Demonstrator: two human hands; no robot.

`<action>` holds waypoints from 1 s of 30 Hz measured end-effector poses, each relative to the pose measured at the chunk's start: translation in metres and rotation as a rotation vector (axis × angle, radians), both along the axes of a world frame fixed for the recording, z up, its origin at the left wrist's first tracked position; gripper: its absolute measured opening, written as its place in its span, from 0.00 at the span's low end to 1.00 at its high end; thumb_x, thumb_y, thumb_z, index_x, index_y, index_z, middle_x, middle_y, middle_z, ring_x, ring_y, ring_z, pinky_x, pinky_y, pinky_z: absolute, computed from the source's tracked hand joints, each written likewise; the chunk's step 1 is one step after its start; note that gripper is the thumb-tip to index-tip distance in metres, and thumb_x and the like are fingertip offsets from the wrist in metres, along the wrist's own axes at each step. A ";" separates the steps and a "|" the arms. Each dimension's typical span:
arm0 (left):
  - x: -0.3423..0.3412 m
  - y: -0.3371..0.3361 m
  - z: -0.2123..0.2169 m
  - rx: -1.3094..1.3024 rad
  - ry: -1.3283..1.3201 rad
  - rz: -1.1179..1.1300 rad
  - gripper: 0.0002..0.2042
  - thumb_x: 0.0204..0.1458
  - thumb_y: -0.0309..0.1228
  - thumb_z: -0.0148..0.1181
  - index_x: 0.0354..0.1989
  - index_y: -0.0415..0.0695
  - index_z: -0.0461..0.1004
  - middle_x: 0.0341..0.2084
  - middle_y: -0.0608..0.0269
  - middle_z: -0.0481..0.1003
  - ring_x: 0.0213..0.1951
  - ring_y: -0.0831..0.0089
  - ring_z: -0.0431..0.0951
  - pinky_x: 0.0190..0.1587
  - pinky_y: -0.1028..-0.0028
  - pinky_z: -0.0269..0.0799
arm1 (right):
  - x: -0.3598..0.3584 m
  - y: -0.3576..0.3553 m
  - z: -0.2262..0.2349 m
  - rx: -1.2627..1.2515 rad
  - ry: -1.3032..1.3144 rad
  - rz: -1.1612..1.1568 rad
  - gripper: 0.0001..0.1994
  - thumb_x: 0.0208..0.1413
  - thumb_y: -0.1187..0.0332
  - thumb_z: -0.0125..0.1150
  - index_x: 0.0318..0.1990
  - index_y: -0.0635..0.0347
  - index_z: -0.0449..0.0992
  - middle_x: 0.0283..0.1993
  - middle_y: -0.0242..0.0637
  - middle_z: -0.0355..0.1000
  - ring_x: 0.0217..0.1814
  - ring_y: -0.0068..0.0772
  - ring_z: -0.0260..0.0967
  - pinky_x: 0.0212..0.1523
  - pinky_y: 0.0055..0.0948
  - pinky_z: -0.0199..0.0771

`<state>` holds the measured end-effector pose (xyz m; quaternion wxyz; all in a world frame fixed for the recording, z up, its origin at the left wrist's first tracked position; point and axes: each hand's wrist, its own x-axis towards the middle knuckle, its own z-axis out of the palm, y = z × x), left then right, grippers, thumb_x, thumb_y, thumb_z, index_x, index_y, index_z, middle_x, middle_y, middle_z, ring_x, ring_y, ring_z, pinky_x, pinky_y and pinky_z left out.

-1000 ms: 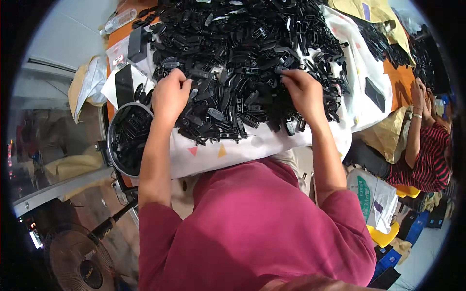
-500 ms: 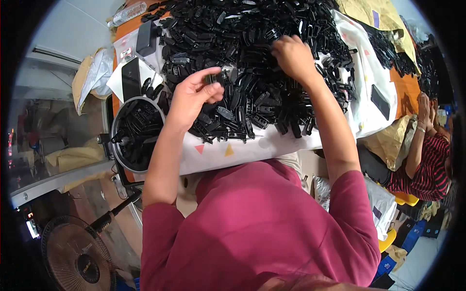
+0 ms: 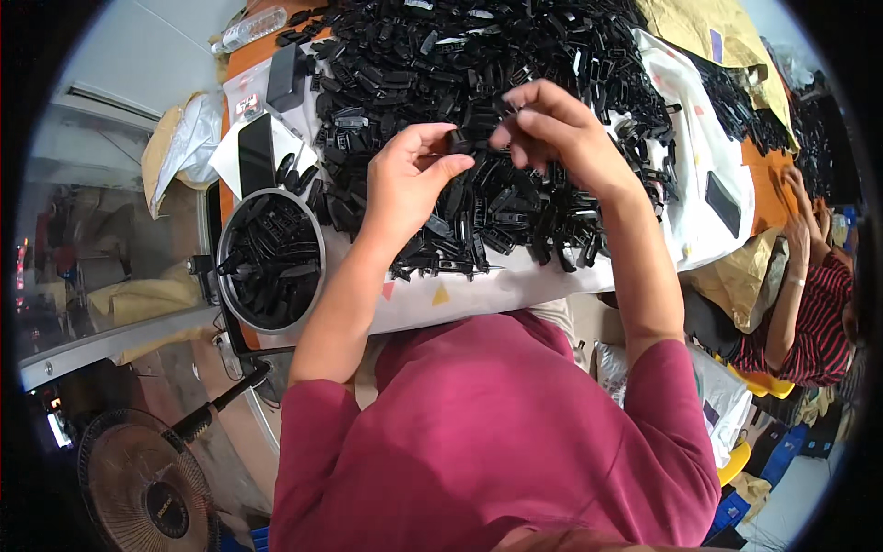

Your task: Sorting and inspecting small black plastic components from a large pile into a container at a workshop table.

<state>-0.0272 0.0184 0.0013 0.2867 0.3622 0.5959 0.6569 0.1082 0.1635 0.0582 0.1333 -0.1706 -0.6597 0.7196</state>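
A small black plastic part is pinched between the thumb and fingers of my left hand, held just above the pile. Close to its right, my right hand is raised with curled fingers, somewhat smeared by motion. Whatever lies between those fingertips is too dark to make out against the pile. Beneath both hands spreads a deep heap of similar black plastic parts. At the left table edge, a round metal-rimmed container holds more black parts.
A phone and a dark box lie left of the heap, with a clear plastic bottle behind. Another dark phone rests on the white cloth. A co-worker's hands are at the far right. A fan stands lower left.
My left hand has moved right with the black part. My right hand has drawn back from the heap toward it, so the two hands are now close together.
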 end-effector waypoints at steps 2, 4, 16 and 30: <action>0.008 0.003 0.010 0.027 -0.042 -0.031 0.14 0.40 0.22 0.64 0.37 0.37 0.73 0.31 0.62 0.72 0.29 0.79 0.73 0.33 0.81 0.70 | 0.010 -0.017 0.009 -0.146 0.079 0.031 0.11 0.57 0.65 0.46 0.42 0.61 0.67 0.26 0.31 0.68 0.20 0.14 0.58 0.16 0.12 0.54; 0.014 0.002 0.020 0.131 0.126 -0.046 0.14 0.40 0.23 0.63 0.37 0.36 0.73 0.32 0.62 0.73 0.30 0.79 0.73 0.33 0.81 0.71 | 0.016 -0.024 0.010 -0.064 -0.028 0.054 0.11 0.57 0.64 0.48 0.41 0.62 0.70 0.22 0.28 0.64 0.17 0.13 0.54 0.13 0.11 0.50; 0.020 -0.013 0.041 0.136 0.708 0.007 0.15 0.34 0.26 0.66 0.34 0.41 0.75 0.29 0.61 0.73 0.28 0.70 0.73 0.30 0.78 0.69 | 0.027 -0.033 0.000 -0.136 -0.055 -0.082 0.06 0.52 0.69 0.56 0.31 0.62 0.71 0.18 0.22 0.61 0.13 0.09 0.50 0.11 0.11 0.43; 0.040 -0.010 0.013 0.087 -0.441 -0.145 0.14 0.49 0.27 0.57 0.44 0.36 0.70 0.36 0.64 0.73 0.39 0.81 0.70 0.44 0.81 0.64 | 0.030 -0.070 -0.026 -0.080 0.026 -0.332 0.11 0.49 0.73 0.58 0.38 0.68 0.67 0.29 0.36 0.70 0.25 0.21 0.69 0.24 0.17 0.72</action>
